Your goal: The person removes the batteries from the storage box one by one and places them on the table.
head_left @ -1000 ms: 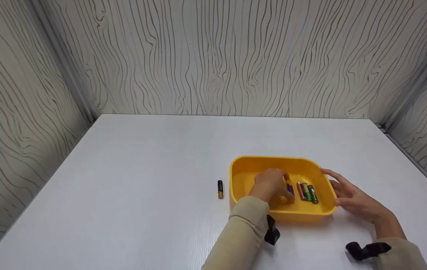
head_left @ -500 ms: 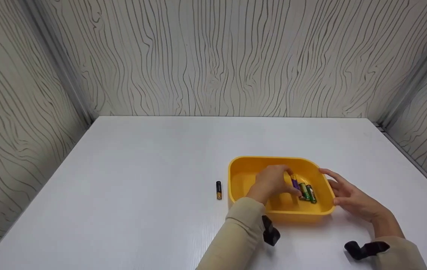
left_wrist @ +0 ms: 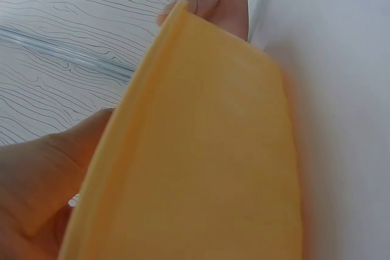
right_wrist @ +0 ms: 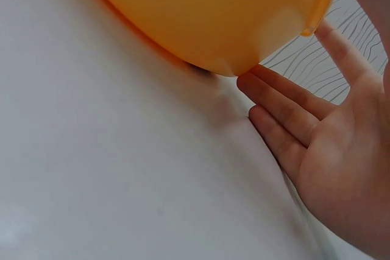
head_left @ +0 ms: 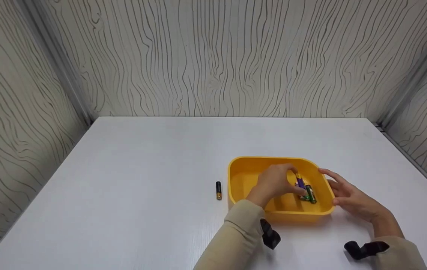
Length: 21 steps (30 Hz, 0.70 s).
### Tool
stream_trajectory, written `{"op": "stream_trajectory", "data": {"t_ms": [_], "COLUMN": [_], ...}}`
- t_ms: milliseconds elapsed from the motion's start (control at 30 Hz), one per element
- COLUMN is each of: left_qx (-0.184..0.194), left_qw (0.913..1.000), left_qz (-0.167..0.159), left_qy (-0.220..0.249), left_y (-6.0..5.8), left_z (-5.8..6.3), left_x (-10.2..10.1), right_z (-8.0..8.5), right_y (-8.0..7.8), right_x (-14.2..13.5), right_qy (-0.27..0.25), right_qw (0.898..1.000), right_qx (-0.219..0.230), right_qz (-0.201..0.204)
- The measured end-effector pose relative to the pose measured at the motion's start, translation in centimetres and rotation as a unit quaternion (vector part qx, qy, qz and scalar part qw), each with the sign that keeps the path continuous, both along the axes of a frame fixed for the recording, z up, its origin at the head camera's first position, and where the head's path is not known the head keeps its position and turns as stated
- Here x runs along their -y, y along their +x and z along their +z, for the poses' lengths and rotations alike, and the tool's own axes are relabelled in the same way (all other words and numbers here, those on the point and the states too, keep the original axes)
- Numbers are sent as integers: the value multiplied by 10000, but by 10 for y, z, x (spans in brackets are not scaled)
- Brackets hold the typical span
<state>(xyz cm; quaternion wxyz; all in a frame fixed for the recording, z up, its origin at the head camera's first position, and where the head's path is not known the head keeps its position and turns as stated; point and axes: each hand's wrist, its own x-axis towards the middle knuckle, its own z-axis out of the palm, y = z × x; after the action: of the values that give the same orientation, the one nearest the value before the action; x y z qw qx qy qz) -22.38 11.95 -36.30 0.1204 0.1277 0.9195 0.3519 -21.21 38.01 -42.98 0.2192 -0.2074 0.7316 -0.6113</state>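
In the head view a yellow plastic box [head_left: 281, 213] stands on the white table. My left hand [head_left: 273, 182] reaches inside it and pinches a purple battery with a yellow end [head_left: 300, 180] between thumb and finger. Under and beside that battery lie others, among them a green one [head_left: 311, 194]; my thumb partly hides them. My right hand [head_left: 360, 200] touches the box's right end from outside, its fingers spread. Those fairly straight fingers also show against the box wall [right_wrist: 213, 16] in the right wrist view. From the left wrist, the box wall [left_wrist: 201, 138] hides the batteries.
A black battery with a copper-coloured end [head_left: 218, 190] lies on the white table [head_left: 131, 187], just left of the box. Wood-grain panels [head_left: 206, 60] enclose the table at the back and both sides.
My left hand has moved right inside the box with the purple battery, bringing it over the other batteries. My right hand stays at the box's right end.
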Motion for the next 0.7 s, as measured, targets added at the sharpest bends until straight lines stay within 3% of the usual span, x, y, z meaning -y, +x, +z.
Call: {"op": "stream_trajectory", "data": {"t_ms": [233,400,700], "left_qx": [-361,-711,-562], "left_qw": [9989,9959,9955], "left_qz": [-231,-478,-737], "left_qy": [-164,-284,184], "left_y": [5,8,7], "left_z": [11,16,17], "left_x": [7,14,33], "right_z": [1,-1,-1], "right_y": [0,-2,-2], "right_x": [0,-1,-2], "right_qy": [136,-136,-104], "right_qw": [9999,9997,9998], "right_qx": [-38,-36,-3], "right_qz": [-27,192,147]}}
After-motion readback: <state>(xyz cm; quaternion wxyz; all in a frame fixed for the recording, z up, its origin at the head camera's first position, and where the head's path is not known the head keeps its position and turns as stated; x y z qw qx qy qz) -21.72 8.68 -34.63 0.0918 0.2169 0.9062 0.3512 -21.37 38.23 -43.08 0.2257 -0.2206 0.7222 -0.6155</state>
